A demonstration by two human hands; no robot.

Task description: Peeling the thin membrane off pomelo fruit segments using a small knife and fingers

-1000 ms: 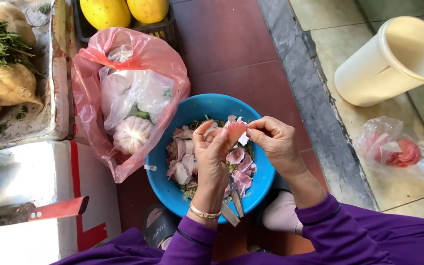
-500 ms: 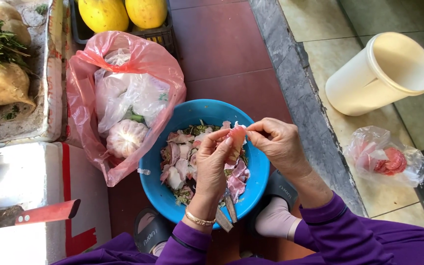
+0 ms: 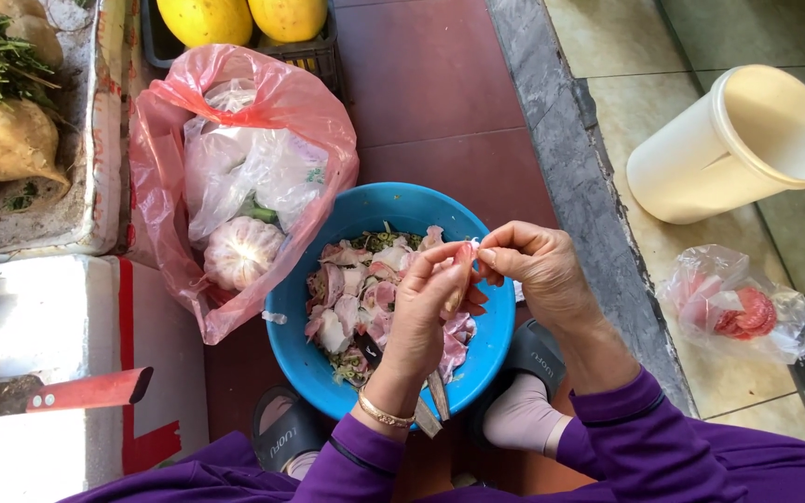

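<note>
My left hand (image 3: pixel 426 312) holds a small pinkish clove-like piece (image 3: pixel 463 256) over a blue bowl (image 3: pixel 328 373); a knife's blade (image 3: pixel 435 401) sticks out below this hand's wrist. My right hand (image 3: pixel 538 270) pinches the top of the same piece with its fingertips. The bowl holds several pink and white peelings (image 3: pixel 356 303). Both arms wear purple sleeves, and a gold bracelet sits on the left wrist.
A pink plastic bag (image 3: pixel 235 177) with a garlic bulb (image 3: pixel 239 251) lies left of the bowl. A cream bucket (image 3: pixel 743 144) and a small clear bag (image 3: pixel 738 312) stand right. A cleaver with a red handle (image 3: pixel 86 391) rests on a white box; yellow fruit (image 3: pixel 244 17) at top.
The view has shifted slightly, so the bowl sits a little lower. Both hands stay together over the bowl, still working the small piece between the fingertips.
</note>
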